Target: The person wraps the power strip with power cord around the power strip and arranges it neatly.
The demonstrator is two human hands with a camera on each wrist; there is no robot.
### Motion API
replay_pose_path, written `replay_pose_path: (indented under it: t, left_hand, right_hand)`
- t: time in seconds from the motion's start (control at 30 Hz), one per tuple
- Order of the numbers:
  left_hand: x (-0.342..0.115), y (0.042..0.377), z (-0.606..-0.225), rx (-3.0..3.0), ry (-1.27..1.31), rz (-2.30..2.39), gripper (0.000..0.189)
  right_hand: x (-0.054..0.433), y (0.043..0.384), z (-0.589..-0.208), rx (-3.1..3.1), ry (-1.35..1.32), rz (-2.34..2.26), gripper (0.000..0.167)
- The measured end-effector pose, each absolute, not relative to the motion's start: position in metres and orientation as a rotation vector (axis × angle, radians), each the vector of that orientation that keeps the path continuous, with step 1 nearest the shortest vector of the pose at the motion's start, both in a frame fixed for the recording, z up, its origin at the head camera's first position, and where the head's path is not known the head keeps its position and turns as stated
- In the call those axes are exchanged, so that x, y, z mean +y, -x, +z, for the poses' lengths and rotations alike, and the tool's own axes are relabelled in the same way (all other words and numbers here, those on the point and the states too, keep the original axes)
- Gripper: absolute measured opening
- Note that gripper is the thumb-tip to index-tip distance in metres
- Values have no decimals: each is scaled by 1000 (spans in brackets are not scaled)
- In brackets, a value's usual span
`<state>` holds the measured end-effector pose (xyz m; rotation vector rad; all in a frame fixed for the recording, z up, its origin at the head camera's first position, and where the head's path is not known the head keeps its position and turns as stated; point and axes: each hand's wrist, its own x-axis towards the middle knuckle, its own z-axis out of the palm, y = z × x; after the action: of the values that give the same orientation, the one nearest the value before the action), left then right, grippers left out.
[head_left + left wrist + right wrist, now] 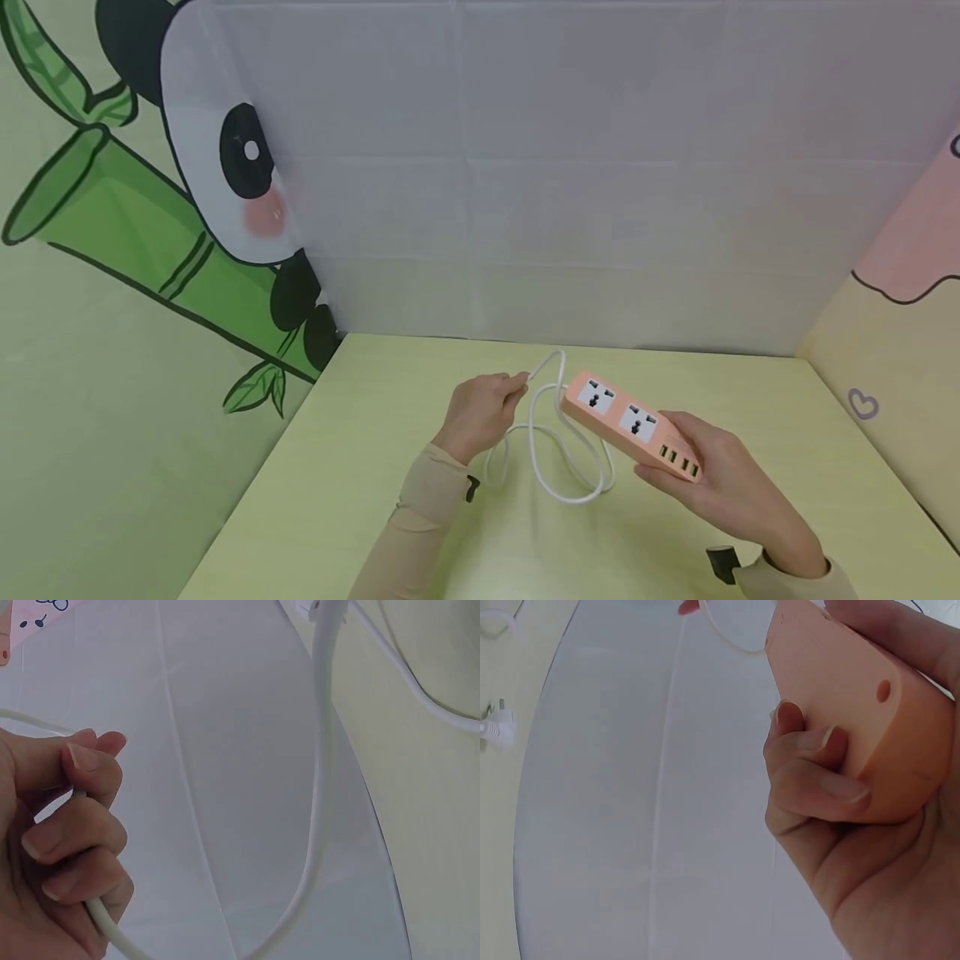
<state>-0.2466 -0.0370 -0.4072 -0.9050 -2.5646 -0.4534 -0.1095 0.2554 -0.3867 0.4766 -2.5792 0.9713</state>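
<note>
A peach-coloured power strip [618, 427] is held up over the table by my right hand [720, 479], which grips its end near the USB ports. Its face shows two white socket panels. In the right wrist view, fingers curl around the underside of the strip [832, 682]. My left hand [483, 408] holds the white cable [576, 502] to the left of the strip; in the left wrist view the cable [321, 735] passes through the curled fingers. Loose loops hang between both hands. The plug [501, 729] shows at the left of the right wrist view.
The pale yellow table [337, 467] spreads below both hands. A grey-white wall sheet [585, 183] stands behind it. Panda and bamboo artwork [187, 250] covers the left wall, and a pink and cream panel [907, 350] stands on the right.
</note>
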Motion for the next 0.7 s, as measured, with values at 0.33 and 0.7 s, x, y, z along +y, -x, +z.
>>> replay_pose_path:
  t: [0.33,0.7]
  left_hand:
    - [-43,240,-403,-2480,864,-521,21]
    - [-51,227,-387,-2296,870,-587,17]
  right_hand:
    - [258,112,-390,-2587,-458,982,48]
    - [259,113,-390,-2600,-444,987,48]
